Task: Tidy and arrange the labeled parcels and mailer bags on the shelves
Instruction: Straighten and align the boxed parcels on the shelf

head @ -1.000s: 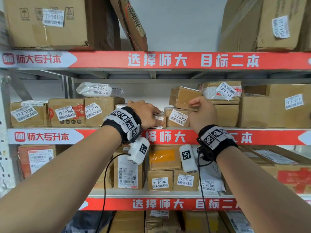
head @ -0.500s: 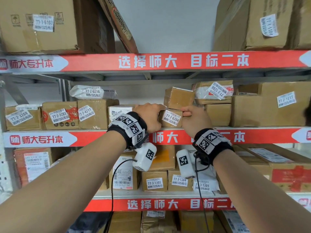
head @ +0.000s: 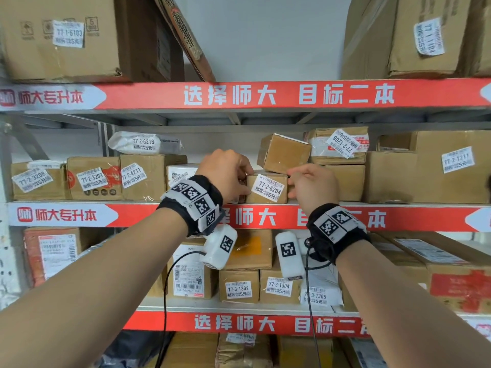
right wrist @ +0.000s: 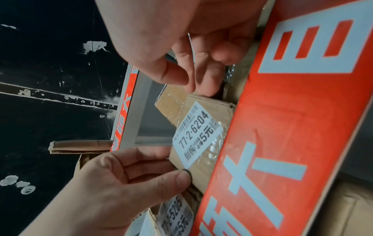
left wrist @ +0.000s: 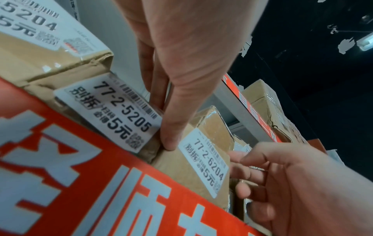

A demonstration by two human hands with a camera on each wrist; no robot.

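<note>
Both hands are sitting closer together than a second ago, and the small brown box marked 77-2-6204 [head: 267, 187] is now standing square between them at the front of the middle shelf [head: 414, 204], with its white label facing out. Before, the left hand [head: 225, 174] was covering a smaller parcel and the right hand [head: 313, 185] was up higher. Now the left hand is gripping the box's left edge, fingers behind and thumb pressing the front. The right hand is curling its fingers around the right edge, though whether they are touching is hard to tell. The parcel marked 77-2-5205 [left wrist: 113, 115] is sitting just to the left, touching the box. A tilted little box [head: 283, 153] is resting on top, behind the hands. Farther along the shelf more brown boxes are lining up, and a white mailer bag [head: 144, 143] is lying on some. Big boxes [head: 61, 38] are standing on the shelf above
</note>
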